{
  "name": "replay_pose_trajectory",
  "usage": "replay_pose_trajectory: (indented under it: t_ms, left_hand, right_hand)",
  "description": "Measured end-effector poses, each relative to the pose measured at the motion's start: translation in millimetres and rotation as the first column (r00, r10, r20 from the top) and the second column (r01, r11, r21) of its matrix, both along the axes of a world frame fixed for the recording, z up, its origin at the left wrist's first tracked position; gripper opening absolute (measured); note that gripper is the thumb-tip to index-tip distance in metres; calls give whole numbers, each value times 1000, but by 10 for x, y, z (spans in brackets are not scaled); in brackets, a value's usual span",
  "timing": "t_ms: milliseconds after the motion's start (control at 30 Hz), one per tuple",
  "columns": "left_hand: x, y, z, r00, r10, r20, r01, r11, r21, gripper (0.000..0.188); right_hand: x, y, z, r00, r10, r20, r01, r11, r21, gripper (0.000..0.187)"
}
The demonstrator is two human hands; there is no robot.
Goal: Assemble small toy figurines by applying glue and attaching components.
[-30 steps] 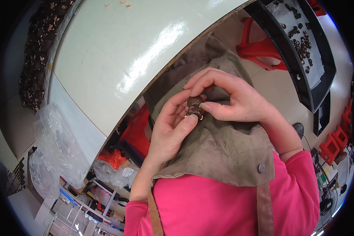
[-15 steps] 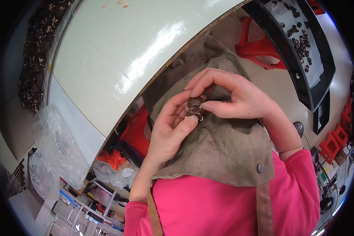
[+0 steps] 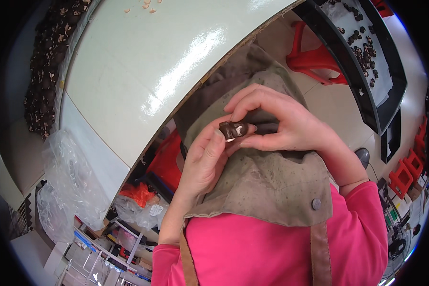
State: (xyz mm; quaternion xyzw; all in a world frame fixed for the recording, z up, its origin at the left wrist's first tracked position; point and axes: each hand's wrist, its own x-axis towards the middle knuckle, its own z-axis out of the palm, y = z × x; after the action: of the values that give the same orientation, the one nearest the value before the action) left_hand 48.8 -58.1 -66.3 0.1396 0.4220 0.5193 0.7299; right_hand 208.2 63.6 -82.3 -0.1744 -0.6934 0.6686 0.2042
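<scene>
My left hand point(image 3: 207, 155) pinches a small dark brown figurine point(image 3: 233, 129) with cream-white patches between thumb and fingers, above my lap. It lies roughly sideways, its pale parts facing up. Close around its right side is my right hand point(image 3: 279, 119), thumb and fingers curved apart with a gap between them. Whether a right fingertip touches the figurine is hard to see. An olive-brown apron point(image 3: 262, 186) spreads beneath both hands.
A pale glossy table point(image 3: 128, 62) curves ahead, with a few cream scraps point(image 3: 146, 5) on it. At its left lies a heap of similar dark pieces point(image 3: 47, 71) beside clear plastic bags point(image 3: 71, 176). Right, a black tray point(image 3: 367, 109) holds small dark pieces; a red stool point(image 3: 314, 59) stands near.
The figurine has turned from upright to sideways in my left fingers, showing its cream patches. My right thumb has come off it and dropped slightly lower.
</scene>
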Motion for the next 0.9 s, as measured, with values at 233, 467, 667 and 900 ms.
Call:
replay_pose_trajectory:
  t_ms: [233, 467, 667, 900]
  left_hand:
    - [0, 15, 5, 1000, -12, 13, 13, 1000, -27, 55]
    - [2, 20, -7, 999, -7, 45, 7, 1000, 0, 49]
    - [-8, 28, -11, 999, -14, 43, 15, 1000, -15, 46]
    - [-9, 25, -19, 998, 0, 60, 4, 998, -64, 44]
  right_hand:
    - [-23, -31, -51, 997, -51, -59, 60, 984, 166, 36]
    - [-47, -28, -28, 998, -55, -17, 57, 982, 180, 34]
    - [-62, -15, -35, 997, -75, -11, 75, 957, 279, 31]
    - [-53, -22, -47, 998, -57, 18, 50, 962, 267, 31]
